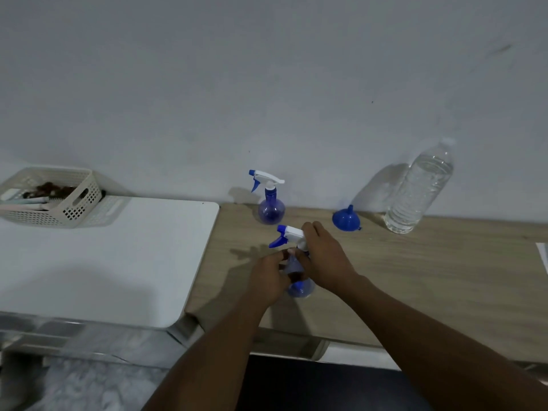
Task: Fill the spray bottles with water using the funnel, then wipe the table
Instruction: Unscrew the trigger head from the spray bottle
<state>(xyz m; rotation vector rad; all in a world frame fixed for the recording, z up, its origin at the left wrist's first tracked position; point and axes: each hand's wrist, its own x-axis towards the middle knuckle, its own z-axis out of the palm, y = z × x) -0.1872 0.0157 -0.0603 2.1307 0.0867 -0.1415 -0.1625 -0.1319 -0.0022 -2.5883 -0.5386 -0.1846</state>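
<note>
Right now the person is working at a wooden desk that is sitting against a pale wall. Both grips are meeting on the near spray bottle, which is standing on the desk near its left end. The left grip is grasping the bottle's translucent blue body, with its fingers curling round it from the left. The right grip is grasping the top of the same bottle, its fingers wrapping the neck just below the white trigger head, whose blue nozzle and trigger are pointing left. Whether that head is sitting tight on the neck or coming loose cannot be told, since the grips are covering the joint.

Behind it, the far spray bottle is standing upright close to the wall, untouched, with its head on and its nozzle also pointing left. To the right of it, the blue funnel is resting on its wide mouth with the spout pointing up, apart from both spray bottles. Further right, the clear water bottle is standing near the wall and is holding water most of the way up.

Left of the wooden desk, a white desk is butting up against it and is carrying a cream lattice basket at its back left corner, with dark, blurred items lying inside.
</note>
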